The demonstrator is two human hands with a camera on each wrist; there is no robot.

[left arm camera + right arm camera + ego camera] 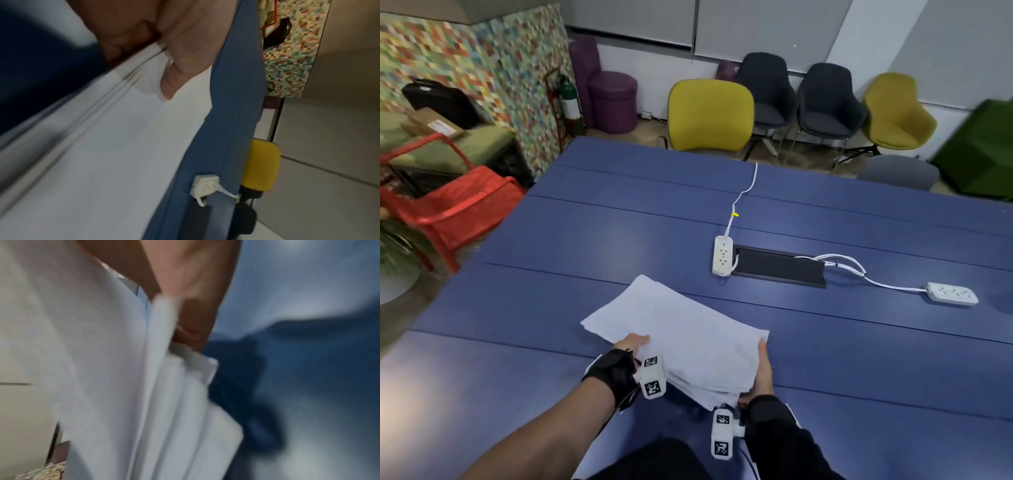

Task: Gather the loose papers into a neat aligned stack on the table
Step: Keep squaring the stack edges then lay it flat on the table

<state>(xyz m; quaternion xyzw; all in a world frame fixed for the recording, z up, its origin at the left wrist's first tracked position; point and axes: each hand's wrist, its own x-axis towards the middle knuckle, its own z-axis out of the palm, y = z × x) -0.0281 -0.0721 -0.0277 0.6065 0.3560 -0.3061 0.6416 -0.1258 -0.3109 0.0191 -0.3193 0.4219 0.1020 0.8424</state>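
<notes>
The papers point(681, 339) lie gathered in one white bundle at about 6 o'clock on the blue table point(592, 226), near the person's edge, turned askew with one corner pointing to 11 o'clock. Both hands flank the bundle, most likely so the sheets can be squeezed and jogged square — the near edges are visibly fanned, so alignment seems unfinished. The left hand point(635, 344) grips the left side, thumb on top; the right hand point(763, 368) holds the right side, fingers laid along the edge. The head view gives the layout but hides what lies under the paper. The left wrist view fills that in: the thumb point(180, 71) presses down on the top sheet with the other fingers curled beneath, so the bundle is pinched, its separate layers showing as ridges. The right wrist view, though blurred, shows the right hand's fingers point(193, 327) clamped round the staggered sheet edges, lifted a little off the table — a shadow lies below. Well apart, at 1 o'clock, sits a white power strip point(722, 255) beside a black cable slot point(780, 267).
</notes>
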